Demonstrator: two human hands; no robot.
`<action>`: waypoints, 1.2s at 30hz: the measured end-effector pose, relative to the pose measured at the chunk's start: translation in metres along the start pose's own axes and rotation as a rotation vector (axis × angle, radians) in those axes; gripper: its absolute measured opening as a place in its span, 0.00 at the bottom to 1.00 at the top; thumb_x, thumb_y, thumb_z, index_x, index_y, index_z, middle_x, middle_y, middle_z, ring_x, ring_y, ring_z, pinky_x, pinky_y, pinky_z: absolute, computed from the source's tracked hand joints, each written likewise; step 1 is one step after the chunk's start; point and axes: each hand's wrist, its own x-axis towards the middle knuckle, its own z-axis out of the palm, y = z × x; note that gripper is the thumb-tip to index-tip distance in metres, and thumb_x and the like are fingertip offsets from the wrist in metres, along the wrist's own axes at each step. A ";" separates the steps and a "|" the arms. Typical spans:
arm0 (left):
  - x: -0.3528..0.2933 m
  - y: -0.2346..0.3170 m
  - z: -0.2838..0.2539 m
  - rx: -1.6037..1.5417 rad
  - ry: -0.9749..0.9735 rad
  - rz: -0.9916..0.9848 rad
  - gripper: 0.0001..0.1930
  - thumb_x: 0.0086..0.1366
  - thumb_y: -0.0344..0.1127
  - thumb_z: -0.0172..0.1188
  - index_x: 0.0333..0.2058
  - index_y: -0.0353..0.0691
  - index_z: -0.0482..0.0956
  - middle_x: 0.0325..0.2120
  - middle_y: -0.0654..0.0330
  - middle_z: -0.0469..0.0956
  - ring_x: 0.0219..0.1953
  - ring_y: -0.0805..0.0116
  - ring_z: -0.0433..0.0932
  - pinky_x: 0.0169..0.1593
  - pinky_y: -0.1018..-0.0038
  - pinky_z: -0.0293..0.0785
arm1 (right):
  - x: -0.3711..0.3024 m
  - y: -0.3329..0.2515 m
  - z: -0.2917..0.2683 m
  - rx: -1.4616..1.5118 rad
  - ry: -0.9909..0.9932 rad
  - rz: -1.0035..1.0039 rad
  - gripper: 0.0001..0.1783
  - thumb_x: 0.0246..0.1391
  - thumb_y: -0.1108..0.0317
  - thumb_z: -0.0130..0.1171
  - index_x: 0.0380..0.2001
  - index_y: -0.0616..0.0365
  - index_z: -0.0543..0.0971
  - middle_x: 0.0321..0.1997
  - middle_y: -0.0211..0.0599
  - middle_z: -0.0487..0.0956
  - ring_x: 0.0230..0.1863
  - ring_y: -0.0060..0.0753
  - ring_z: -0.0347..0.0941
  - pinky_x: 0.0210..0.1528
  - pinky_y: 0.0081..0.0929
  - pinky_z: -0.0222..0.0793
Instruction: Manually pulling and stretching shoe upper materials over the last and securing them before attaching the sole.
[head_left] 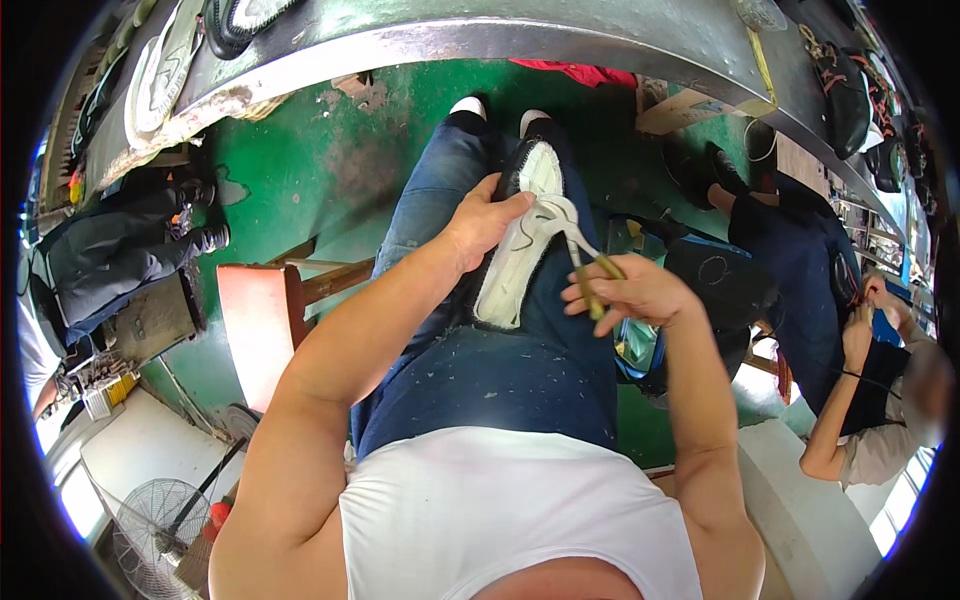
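A black shoe upper (503,285) with a white underside lies across my thighs, bottom facing up and toe pointing away from me. My left hand (480,225) is closed on its left edge, thumb over the white underside. In my right hand (640,292) is a pair of lasting pliers (566,226) with a metal head and olive-yellow handles. The fingers curl loosely around those handles, which are spread apart. The pliers' head rests over the shoe's middle, near my left thumb. Whether the jaws grip the edge cannot be made out.
A metal-edged bench (480,42) curves across the far side, with shoe parts (165,75) at left and black shoes (840,95) at right. A co-worker (870,400) sits at right, another person (120,262) at left. A red stool (258,320) and a fan (160,535) stand on my left.
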 end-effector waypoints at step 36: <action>0.006 0.004 -0.024 0.631 -0.120 0.103 0.39 0.66 0.39 0.65 0.65 0.25 0.54 0.57 0.47 0.72 0.58 0.61 0.73 0.62 0.69 0.69 | -0.004 0.058 0.056 -1.137 0.530 -0.256 0.12 0.58 0.64 0.61 0.41 0.58 0.77 0.37 0.47 0.81 0.40 0.55 0.79 0.41 0.48 0.73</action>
